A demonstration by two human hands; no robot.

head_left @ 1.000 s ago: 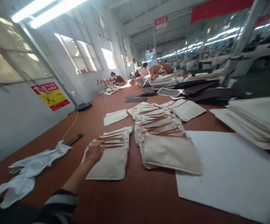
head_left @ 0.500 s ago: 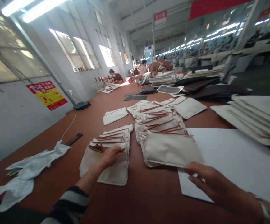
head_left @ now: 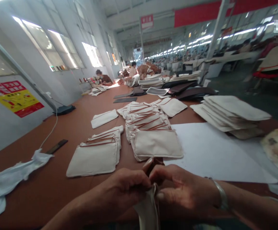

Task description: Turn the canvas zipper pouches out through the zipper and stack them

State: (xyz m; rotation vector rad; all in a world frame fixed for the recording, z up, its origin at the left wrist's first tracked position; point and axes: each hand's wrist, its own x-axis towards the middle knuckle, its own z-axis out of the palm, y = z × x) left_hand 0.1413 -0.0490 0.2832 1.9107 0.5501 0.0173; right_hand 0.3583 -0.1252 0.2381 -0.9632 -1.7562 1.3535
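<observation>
Close to my body, at the bottom middle, both hands pinch a cream fabric pouch (head_left: 147, 207) with brown trim. My left hand (head_left: 129, 188) grips its upper edge from the left, fingers closed. My right hand (head_left: 179, 185) pinches the same edge from the right, thumb towards me. A brown piece (head_left: 149, 164) sticks up between the hands; where it joins the pouch is hidden by my fingers. Beyond them lie a left stack of similar pouches (head_left: 93, 159) and a longer overlapping row of pouches (head_left: 156, 143).
A white sheet (head_left: 208, 150) lies on the brown table (head_left: 81, 127), right of the row. Behind it is a stack of cream panels (head_left: 232, 111). White cloth scraps (head_left: 14, 179) and a dark flat strip (head_left: 57, 146) lie at left. People work farther back.
My left hand has left the left stack and my right hand the row's front pouch. Both have come together near my body, now holding a pouch. The view has turned right.
</observation>
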